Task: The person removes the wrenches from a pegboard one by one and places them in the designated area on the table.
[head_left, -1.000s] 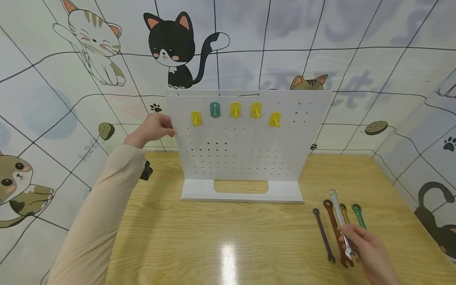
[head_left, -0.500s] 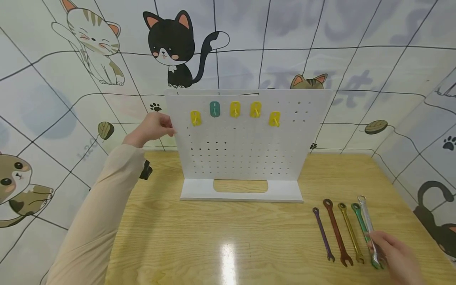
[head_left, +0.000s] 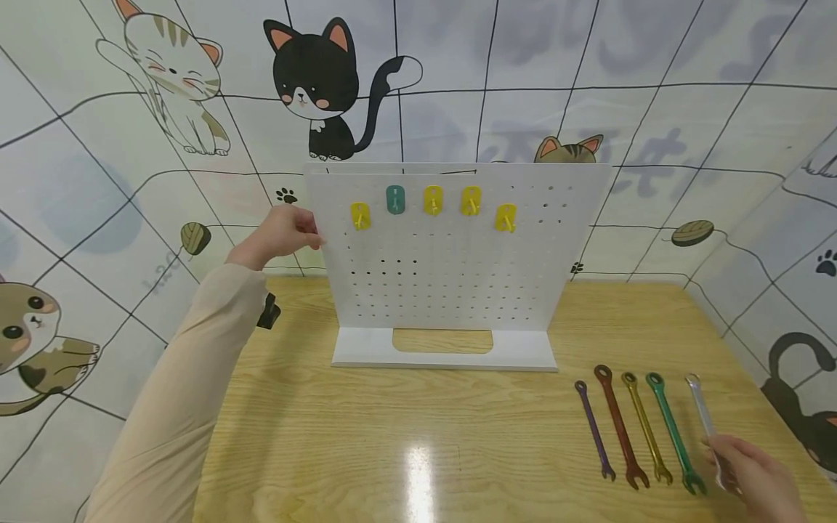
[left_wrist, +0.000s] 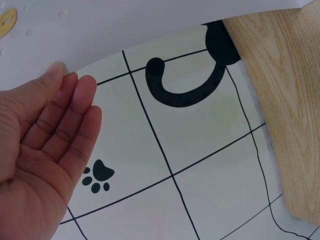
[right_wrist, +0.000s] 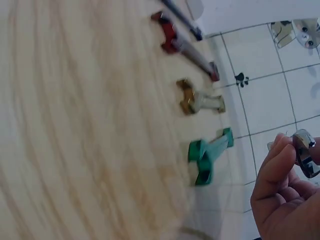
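In the head view, a white pegboard (head_left: 451,287) stands upright at the back of the table. My left hand (head_left: 281,231) pinches its left edge; in the left wrist view the thumb (left_wrist: 50,77) lies at the board. At the lower right, my right hand (head_left: 758,472) holds a silver wrench (head_left: 701,404), ring end pointing away and shaft partly hidden by the fingers. To its left lie a green wrench (head_left: 673,428), a gold wrench (head_left: 644,423), a reddish-brown wrench (head_left: 619,421) and a purple wrench (head_left: 594,428), side by side.
Near the board's top are several yellow hooks (head_left: 433,200) and one teal hook (head_left: 395,200). The board's white base (head_left: 360,349) has a cutout along its middle. Behind the wooden table (head_left: 366,436) rises a wall (head_left: 451,58) with cat drawings.
My right hand has carried the silver wrench rightward, from over the reddish-brown and gold wrenches, past the green one, to the right end of the row. My left hand stays at the board.
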`<state>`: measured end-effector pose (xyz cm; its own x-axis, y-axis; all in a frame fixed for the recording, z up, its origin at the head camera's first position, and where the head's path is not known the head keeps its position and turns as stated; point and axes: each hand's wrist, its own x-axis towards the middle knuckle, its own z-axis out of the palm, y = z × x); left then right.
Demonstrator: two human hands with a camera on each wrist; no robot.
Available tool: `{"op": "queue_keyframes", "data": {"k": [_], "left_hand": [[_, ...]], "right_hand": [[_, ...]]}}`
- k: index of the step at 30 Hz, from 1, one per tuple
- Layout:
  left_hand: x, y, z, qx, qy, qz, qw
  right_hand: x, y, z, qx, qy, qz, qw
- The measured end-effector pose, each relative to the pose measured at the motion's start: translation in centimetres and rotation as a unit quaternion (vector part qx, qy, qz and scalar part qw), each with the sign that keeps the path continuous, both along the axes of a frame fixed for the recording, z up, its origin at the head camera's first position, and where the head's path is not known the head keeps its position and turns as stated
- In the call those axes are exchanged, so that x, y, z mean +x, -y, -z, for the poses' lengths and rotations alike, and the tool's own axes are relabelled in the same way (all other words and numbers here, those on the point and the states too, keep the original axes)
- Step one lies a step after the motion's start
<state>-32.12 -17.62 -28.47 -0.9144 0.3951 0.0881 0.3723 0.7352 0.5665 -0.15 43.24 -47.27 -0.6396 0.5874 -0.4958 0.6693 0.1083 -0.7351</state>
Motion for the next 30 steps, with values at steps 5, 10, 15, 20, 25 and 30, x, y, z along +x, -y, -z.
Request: {"op": "queue_keyframes", "data": {"k": [5,10,15,20,25,30], "left_hand": [[0.1,-0.1,0.0,0.003,-0.002,0.001,1.0],[0.2,-0.1,0.0,0.004,-0.001,0.001,1.0],[0.2,0.0,0.0,0.006,0.0,0.0,1.0],[0.1,0.0,0.1,0.007,-0.001,0.002,1.0],[0.1,0.1,0.1,0.005,-0.001,0.001,1.0],[0.1,0.2,0.1,0.001,-0.001,-0.001,1.0]], "right_hand": [[-0.2,-1.0,1.0,0.004,0.011,0.018,1.0],[-0.1,-1.6,1.5,0.018,0.022,0.013,1.0],[-0.1,-1.6,1.5,0.035,0.022,0.001,0.999],[-0.2,-1.5,1.4,0.046,0.031,-0.006,0.998],[-0.4,-2.1,2.0,0.079,0.054,-0.022,0.995],[-0.5,-2.9,2.6,0.127,0.071,-0.051,0.988]]}}
